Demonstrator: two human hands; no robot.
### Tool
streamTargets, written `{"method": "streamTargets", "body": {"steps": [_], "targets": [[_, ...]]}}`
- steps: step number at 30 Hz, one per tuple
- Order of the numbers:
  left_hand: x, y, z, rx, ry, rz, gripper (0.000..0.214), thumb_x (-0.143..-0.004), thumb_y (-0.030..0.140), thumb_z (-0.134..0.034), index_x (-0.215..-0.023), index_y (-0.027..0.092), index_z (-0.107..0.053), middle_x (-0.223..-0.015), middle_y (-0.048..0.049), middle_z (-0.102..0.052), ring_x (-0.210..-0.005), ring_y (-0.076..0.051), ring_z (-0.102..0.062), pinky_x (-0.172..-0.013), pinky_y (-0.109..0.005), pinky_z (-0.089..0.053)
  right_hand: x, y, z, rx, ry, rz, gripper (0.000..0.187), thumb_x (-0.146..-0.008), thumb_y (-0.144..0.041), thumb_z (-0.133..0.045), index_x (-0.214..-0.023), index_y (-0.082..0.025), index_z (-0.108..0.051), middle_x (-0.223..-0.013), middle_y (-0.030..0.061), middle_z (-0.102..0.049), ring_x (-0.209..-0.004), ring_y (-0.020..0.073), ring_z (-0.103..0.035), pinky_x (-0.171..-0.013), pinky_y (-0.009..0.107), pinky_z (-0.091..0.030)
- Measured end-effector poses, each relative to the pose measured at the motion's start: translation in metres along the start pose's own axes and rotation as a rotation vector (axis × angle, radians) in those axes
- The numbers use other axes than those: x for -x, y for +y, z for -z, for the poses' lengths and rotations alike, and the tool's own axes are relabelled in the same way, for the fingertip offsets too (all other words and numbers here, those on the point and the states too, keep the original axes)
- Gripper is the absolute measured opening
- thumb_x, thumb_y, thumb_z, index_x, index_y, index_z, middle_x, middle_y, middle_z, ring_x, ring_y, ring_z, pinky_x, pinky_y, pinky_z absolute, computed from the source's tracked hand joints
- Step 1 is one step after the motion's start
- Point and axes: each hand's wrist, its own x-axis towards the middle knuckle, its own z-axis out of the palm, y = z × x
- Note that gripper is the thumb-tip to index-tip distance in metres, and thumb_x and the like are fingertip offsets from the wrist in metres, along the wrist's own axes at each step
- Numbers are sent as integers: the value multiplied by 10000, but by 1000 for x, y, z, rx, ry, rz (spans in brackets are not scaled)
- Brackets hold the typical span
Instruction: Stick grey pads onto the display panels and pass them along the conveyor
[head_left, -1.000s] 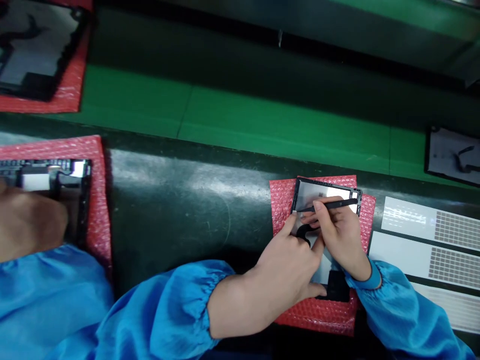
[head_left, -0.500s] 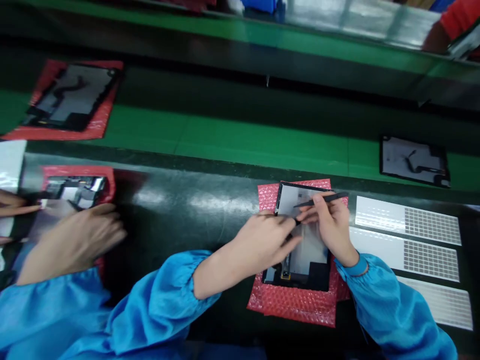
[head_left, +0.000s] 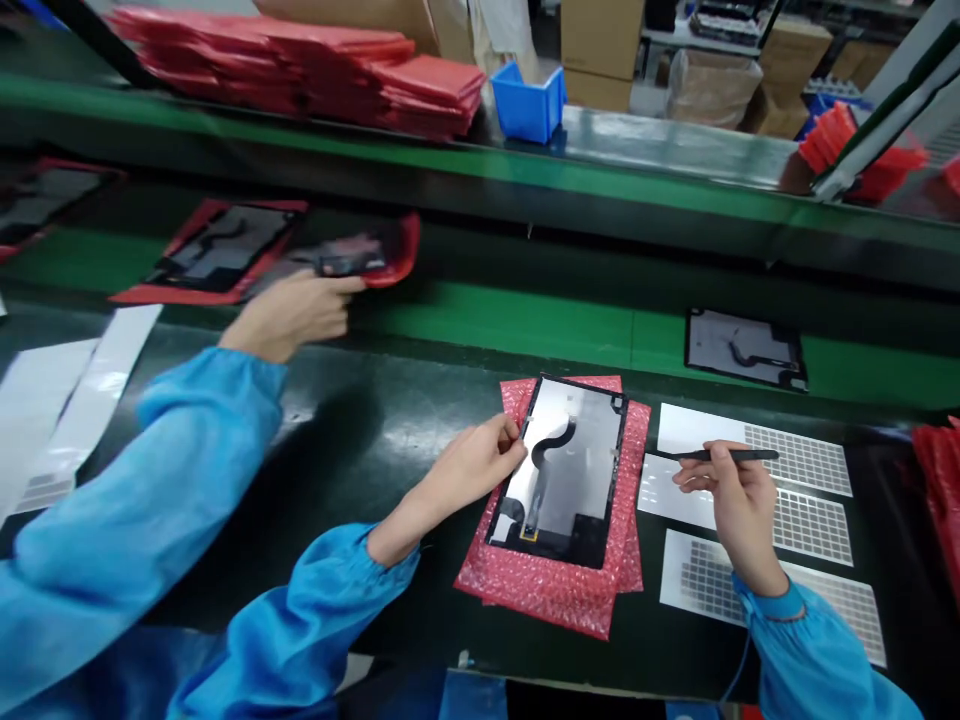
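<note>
On red bubble wrap (head_left: 551,600) lies a tablet screen (head_left: 577,470), its grey back up, with a curved black flex cable (head_left: 546,450). My left hand (head_left: 476,462) is at the screen's left edge, thumb and fingertips closed together; whatever is between them is too small to make out. Black tweezers (head_left: 750,455) lie across the fingers of my right hand (head_left: 739,505), which is closed on them. This hand hovers over white sticker sheets (head_left: 814,525) printed with grids of small squares, right of the screen.
A co-worker's hand (head_left: 292,310) at left holds a red-wrapped device (head_left: 352,255) over the green belt (head_left: 465,315). Another screen (head_left: 746,348) lies on the belt at right. Red bags (head_left: 300,70) and a blue bin (head_left: 529,105) stand on the shelf above.
My right hand has moved right, off the screen to the sticker sheets, with the tweezers. My left hand has drawn back to the screen's left edge. The co-worker's hand has moved to the belt.
</note>
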Motion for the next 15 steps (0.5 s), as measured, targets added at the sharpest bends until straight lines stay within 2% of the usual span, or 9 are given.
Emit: {"method": "streamTargets", "body": {"steps": [5, 9, 12, 15], "targets": [[16, 20, 0, 42, 167, -19, 178, -954, 400, -472, -959, 239, -547, -803, 9, -620, -693, -188, -595, -675, -320, -429, -6, 13, 13, -51, 17, -9, 470, -885, -619, -802, -975, -181, -659, -705, 78, -805, -547, 232, -778, -475, 301, -635], [25, 43, 4, -17, 278, -45, 202, -920, 427, -523, -911, 231, -570, -915, -33, -629, -761, -206, -600, -746, -351, -446, -11, 23, 21, -100, 45, -21, 504, -865, -647, -808, -973, -183, -645, -712, 79, -809, -538, 221, -773, -479, 289, -630], [27, 55, 3, 23, 258, -46, 200, -953, 438, -495, -954, 240, -527, -779, 14, -599, -662, -189, -567, -677, -331, -425, -11, 30, 24, -116, 52, -45, 507, -871, -649, -801, -978, -179, -645, -706, 83, -809, -538, 220, -773, -488, 291, -635], [27, 59, -1, 82, 214, -16, 232, -993, 480, -464, -1021, 251, -485, -623, 78, -508, -521, -158, -457, -569, -293, -358, -9, 36, 25, -133, 47, -58, 497, -884, -638, -793, -992, -175, -649, -698, 81, -806, -536, 225, -771, -487, 302, -640]]}}
